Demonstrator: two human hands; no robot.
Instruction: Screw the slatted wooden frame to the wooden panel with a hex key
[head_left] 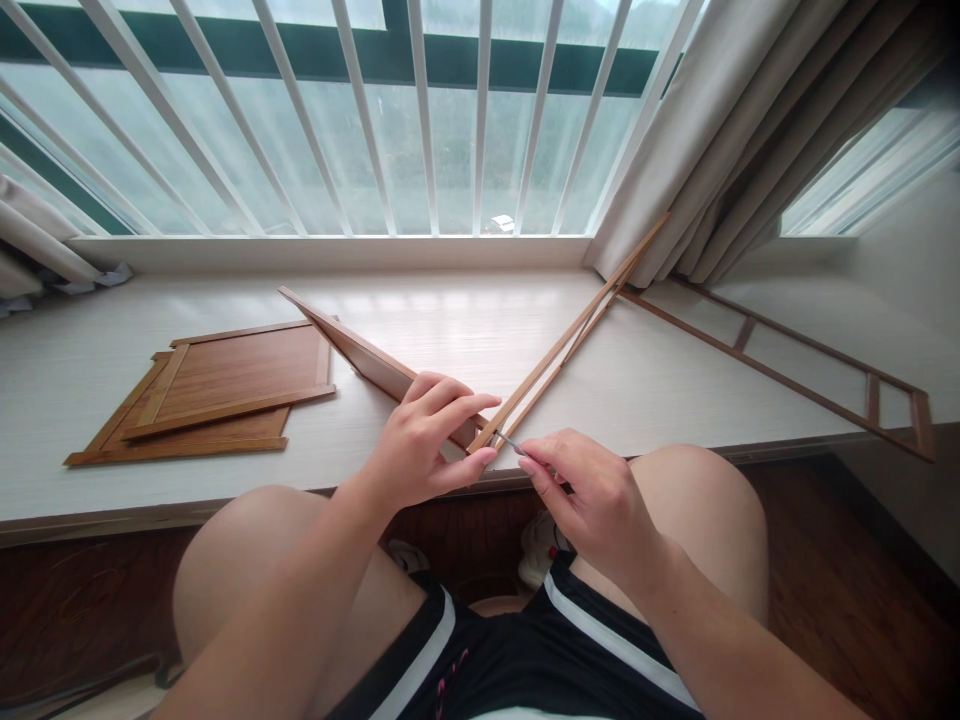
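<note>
While two flat wooden panels (pixel 247 365) lie overlapped at the left of the frame, a tilted board (pixel 371 368) stands on its edge at centre-left, on the white ledge (pixel 450 310). It looks light and stiff, with smooth faces that may slide a little, so take it by its long edge. Your left hand (pixel 424 435) is at its near end, thumb and forefinger parted around the corner; whether the curled fingers grip the board, you cannot tell from here. Just right of centre, a narrow frame (pixel 553 353) slants from that corner toward the curtain (pixel 720 120). Its thin strips look rigid but could split under twisting; hold them close to the joint. Your right hand (pixel 585 490) pinches a thin metal rod (pixel 511 443) at the corner, probably hard and easily rolled between fingertips. Far right lies a ladder-like frame (pixel 806 358).
</note>
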